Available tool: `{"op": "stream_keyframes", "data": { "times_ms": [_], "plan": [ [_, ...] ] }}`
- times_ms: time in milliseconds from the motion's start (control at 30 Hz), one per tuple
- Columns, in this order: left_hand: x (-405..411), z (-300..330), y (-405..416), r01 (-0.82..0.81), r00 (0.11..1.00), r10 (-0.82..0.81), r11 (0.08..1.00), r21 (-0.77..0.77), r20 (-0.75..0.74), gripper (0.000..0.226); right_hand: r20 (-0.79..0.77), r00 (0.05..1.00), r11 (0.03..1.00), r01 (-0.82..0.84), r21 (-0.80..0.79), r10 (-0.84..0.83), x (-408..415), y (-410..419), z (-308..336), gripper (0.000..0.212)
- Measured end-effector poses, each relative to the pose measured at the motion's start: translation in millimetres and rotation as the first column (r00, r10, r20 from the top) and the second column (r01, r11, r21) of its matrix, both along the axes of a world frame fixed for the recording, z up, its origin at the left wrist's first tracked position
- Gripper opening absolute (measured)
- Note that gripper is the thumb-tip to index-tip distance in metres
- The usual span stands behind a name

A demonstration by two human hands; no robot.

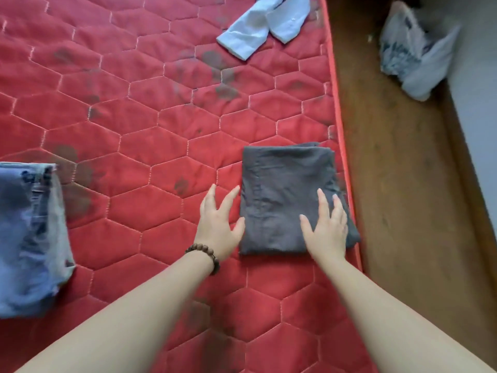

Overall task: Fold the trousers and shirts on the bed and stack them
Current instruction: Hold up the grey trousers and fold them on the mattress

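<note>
— On the red quilted mattress [150, 125], near its right edge, a dark grey folded garment [285, 195] is laid flat. How is the step best done?

— The bundle should be pressed and squared before it is lifted, so that the layers are kept aligned. The right hand [326, 230] is rested flat on it, fingers straight and spread; nothing is gripped. The left hand [219, 222] is held open too, its thumb touching the left edge.

— And the rest?

— Folded jeans [29, 238] are seen well apart at the left, a pale blue shirt [263, 22] unfolded at the far end.

— Any writing?

— No label can be read; print on the plastic bag [411, 55] is blurred.
</note>
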State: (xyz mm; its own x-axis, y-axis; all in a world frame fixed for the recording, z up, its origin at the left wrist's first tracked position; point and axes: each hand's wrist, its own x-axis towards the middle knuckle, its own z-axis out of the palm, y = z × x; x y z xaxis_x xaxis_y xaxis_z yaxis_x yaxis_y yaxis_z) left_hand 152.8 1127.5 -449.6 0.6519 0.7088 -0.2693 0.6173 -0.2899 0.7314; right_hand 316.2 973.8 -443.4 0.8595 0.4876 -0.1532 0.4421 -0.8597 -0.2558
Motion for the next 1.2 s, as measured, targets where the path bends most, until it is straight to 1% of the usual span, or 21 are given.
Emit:
{"op": "stream_keyframes", "data": {
  "times_ms": [67,133,233,300,400,500,567,667,767,867,967,1100,1200],
  "plan": [
    [31,-15,-9,-0.037,0.999,0.038,0.999,-0.026,0.009,0.067,-0.012,1.000,1.000,-0.009,-0.021,0.009,37,-13,-13,0.075],
    [55,-27,-13,-0.054,0.997,0.055,0.998,-0.027,0.058,0.066,-0.058,0.998,1.000,0.014,-0.014,-0.015,68,-19,-24,0.078],
    [72,-37,-11,-0.113,0.988,0.116,0.993,-0.029,0.105,0.061,-0.105,0.995,1.000,0.002,-0.011,-0.003,94,-18,-33,0.078],
    [76,-39,-11,-0.118,0.989,0.121,0.992,-0.043,0.084,0.059,-0.118,0.992,0.998,-0.047,0.042,0.052,99,-15,-37,0.076],
    [74,-37,-12,-0.066,0.996,0.070,0.995,-0.069,0.053,0.059,-0.260,0.961,0.988,-0.060,0.141,0.095,94,-12,-36,0.075],
    [64,-32,-14,-0.028,0.998,0.032,0.995,-0.101,0.046,0.057,-0.381,0.918,0.987,-0.061,0.146,0.113,86,-10,-32,0.075],
    [53,-27,-14,-0.024,0.999,0.028,0.994,-0.110,0.040,0.054,-0.407,0.905,0.985,-0.065,0.162,0.127,74,-9,-28,0.068],
    [31,-14,-6,-0.022,0.999,0.026,0.994,-0.104,0.041,0.053,-0.338,0.931,0.978,-0.075,0.197,0.140,43,0,-18,0.052],
    [-2,6,14,0.010,0.999,-0.007,0.997,-0.077,0.041,0.056,-0.273,0.950,0.970,-0.088,0.229,0.150,2,18,0,0.044],
    [-46,30,45,0.026,1.000,-0.026,0.999,-0.035,0.010,0.058,-0.242,0.955,0.957,-0.104,0.272,0.172,-43,45,23,0.044],
    [-97,56,82,0.007,1.000,-0.007,1.000,0.014,0.002,0.059,-0.198,0.957,0.934,-0.136,0.332,0.210,-92,83,51,0.044],
    [-182,81,132,-0.064,0.998,0.066,0.993,0.097,-0.014,0.059,-0.145,0.934,0.872,-0.238,0.428,0.326,-168,140,82,0.046],
    [-255,94,167,-0.135,0.990,0.138,0.984,0.120,-0.017,0.062,-0.128,0.906,0.838,-0.309,0.450,0.403,-231,183,94,0.046]
  ]
}}
